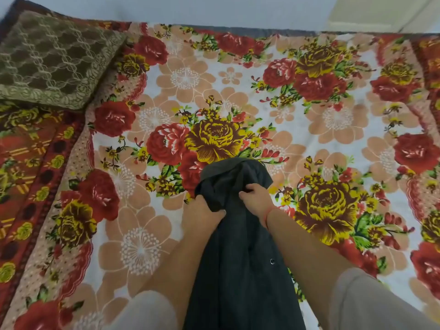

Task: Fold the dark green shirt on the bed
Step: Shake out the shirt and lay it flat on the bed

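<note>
While clutching the dark green woven shirt [240, 258] by its bunched top, holds it up instead of leaving it flat, most likely to let the length drop straight and to find collar or shoulders before spreading it.

Left hand [204, 215] closed tight: fingers wrapped under a thick wad of cloth, thumb laid across the front. Right hand [256, 198] closed too, fingertips dug into a fold just beside the left, a thin red thread [267, 215] round the wrist. Knuckles near one another, parted only by a ridge of fabric; no straight fingers on either side.

Beyond the knuckles, a loose hump of gathered cloth flopping to the far side. Nearer, hangs as one narrow, creased column between the two forearms, down past the near edge of view, with a single small dark button [272, 261] on its right side. Cannot tell whether the lower end touches anything. No fold made yet, by the look of it; needs spreading first.

Underneath and all around, the wide bed [321, 144] under a white printed cover of red and yellow roses and peach blossoms. At the far left, a brown square cushion [54, 60] with a pale lattice weave, well apart from the hands. At the near corners, pale grey sleeves [371, 303].
</note>
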